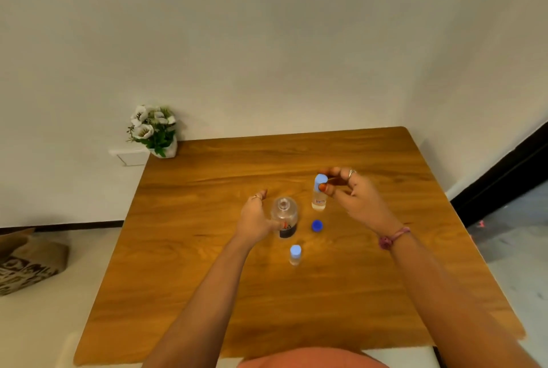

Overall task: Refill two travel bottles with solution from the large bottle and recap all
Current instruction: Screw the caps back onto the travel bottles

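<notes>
I am looking down at a wooden surface [207, 249] pushed into the corner of a pale room. My two bare arms reach forward over it.

My right hand [353, 198] pinches the light blue cap [321, 180] of a small clear travel bottle [319, 200], thumb in front and fingertips behind, with the other fingers loosely curled. The bottle stands upright, right of centre. It looks light and easy to tip, so a twist on the cap could spin or topple the whole bottle; I judge the body wants steadying low down while the cap is turned.

My left hand [255, 218] curls around the large bottle [284, 216], thumb across its dark label, fingers behind it. The bottle is clear, rounded and open at the neck, standing upright at centre. The smooth plastic would probably be slippery if wet and may give when squeezed, so the labelled waist seems the surest hold for pouring.

A dark blue cap [317, 225], likely the large bottle's, lies loose on the surface just right of it. A second travel bottle [295, 254], capped in light blue, stands nearer me, apart from both hands.

A small pot of white flowers [154, 130] sits at the far left corner, and a printed bag [26, 264] rests on the floor to the left.
</notes>
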### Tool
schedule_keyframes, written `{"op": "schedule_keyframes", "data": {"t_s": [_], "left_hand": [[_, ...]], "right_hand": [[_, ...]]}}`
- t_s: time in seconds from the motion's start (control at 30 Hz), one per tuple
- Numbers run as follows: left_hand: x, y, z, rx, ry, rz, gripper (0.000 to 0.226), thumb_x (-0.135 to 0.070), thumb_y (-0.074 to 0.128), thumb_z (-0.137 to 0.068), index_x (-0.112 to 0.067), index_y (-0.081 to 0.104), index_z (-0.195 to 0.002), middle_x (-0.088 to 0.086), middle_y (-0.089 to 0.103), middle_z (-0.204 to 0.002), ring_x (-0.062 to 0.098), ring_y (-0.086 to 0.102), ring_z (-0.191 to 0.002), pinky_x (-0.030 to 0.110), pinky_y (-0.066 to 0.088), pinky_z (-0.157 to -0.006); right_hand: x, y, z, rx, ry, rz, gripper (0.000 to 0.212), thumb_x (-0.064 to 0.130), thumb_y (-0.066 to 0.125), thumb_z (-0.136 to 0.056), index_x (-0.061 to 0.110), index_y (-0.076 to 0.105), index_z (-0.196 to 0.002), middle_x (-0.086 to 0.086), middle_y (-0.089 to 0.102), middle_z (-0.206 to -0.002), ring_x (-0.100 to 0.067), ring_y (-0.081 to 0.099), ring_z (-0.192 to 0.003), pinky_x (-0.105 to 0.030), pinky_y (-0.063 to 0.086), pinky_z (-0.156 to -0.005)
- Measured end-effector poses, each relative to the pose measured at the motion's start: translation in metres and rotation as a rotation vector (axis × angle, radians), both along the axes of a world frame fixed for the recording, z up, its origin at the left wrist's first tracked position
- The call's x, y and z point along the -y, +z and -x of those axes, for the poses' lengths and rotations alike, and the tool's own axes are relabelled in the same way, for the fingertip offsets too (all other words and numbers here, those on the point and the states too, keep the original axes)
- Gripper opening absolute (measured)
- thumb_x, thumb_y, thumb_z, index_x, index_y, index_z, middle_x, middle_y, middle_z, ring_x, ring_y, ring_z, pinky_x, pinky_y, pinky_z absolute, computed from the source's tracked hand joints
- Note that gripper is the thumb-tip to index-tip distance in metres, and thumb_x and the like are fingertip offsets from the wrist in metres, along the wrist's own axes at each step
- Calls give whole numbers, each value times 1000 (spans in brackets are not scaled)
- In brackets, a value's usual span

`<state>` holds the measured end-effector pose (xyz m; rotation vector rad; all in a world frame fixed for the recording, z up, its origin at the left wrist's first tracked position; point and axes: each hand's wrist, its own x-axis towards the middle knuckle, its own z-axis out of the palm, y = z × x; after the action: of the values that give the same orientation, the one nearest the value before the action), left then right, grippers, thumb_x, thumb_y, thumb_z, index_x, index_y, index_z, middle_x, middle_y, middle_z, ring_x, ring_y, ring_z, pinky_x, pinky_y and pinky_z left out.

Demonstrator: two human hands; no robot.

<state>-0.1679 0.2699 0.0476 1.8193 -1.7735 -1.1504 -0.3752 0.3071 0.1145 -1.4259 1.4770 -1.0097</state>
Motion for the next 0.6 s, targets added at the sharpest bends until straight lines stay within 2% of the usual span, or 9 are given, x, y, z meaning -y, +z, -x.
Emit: {"op": "schedule_keyframes", "data": {"t_s": [0.2,0.43,0.6], "left_hand": [[-9,-14,-1,57,-13,-35,102,-17,86,-63,-8,26,-145,8,36,-149,22,37,-135,35,38,-107],[-18,-27,4,24,33,-24,101,-18,86,-63,-10,28,-145,7,40,-147,22,38,-135,33,36,-108],[-20,-32,7,-10,70,5,96,-18,85,-64,-11,31,-143,6,43,-145,21,39,-134,29,34,-105]], "right_hand": [[-24,-57,-4,-42,64,-118,29,12,63,-86,18,58,-114,1,61,-112,-5,59,-100,-14,49,-78],[-46,-102,-5,-151,100,-235,29,10,61,-88,18,58,-115,6,56,-114,-6,57,-104,-23,48,-92],[-56,-112,-5,-150,122,-260,30,8,60,-88,18,57,-116,6,54,-116,-7,55,-108,-24,46,-95]]}}
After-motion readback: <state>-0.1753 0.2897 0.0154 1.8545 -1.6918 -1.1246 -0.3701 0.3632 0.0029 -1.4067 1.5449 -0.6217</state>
